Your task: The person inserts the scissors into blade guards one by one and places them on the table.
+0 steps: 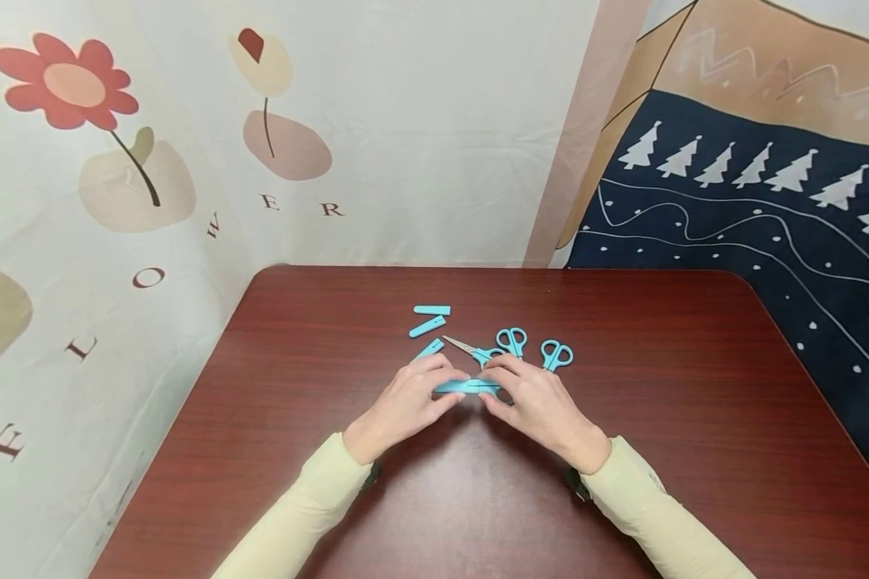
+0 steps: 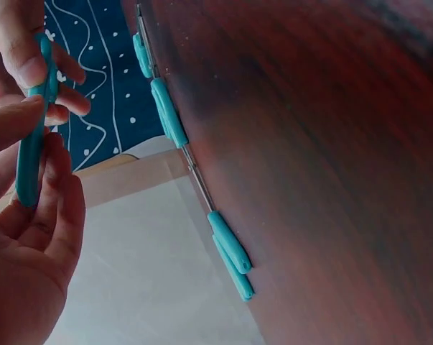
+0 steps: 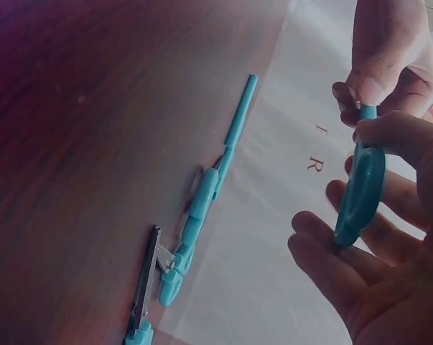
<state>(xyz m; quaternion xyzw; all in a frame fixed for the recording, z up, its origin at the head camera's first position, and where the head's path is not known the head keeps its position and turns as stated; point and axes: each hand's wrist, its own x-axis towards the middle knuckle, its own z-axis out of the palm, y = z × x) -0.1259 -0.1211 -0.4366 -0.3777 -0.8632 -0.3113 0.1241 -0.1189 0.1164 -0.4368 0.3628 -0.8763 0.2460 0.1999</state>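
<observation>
Between both hands lies a pair of small light-blue scissors [image 3: 365, 188], its blades covered by a light-blue blade cover [image 2: 29, 162]. My left hand [image 1: 409, 398] pinches the cover end between thumb and fingers. At the other end my right hand [image 1: 543, 402] holds the scissors by the handle, thumb on one side. Just beyond the hands are more scissors: one with its metal blades [image 1: 463, 346] bare, another with upright handle loops [image 1: 511, 341], and a third [image 1: 556, 355] farther right, partly hidden by the right hand.
Three loose light-blue blade covers, the farthest cover [image 1: 432, 310], a slanted cover [image 1: 427, 326] and a nearer cover [image 1: 430, 348], lie beyond the left hand. Everything rests on a dark red-brown table [image 1: 659, 346]. Behind its far edge hangs a printed cloth [image 1: 434, 161].
</observation>
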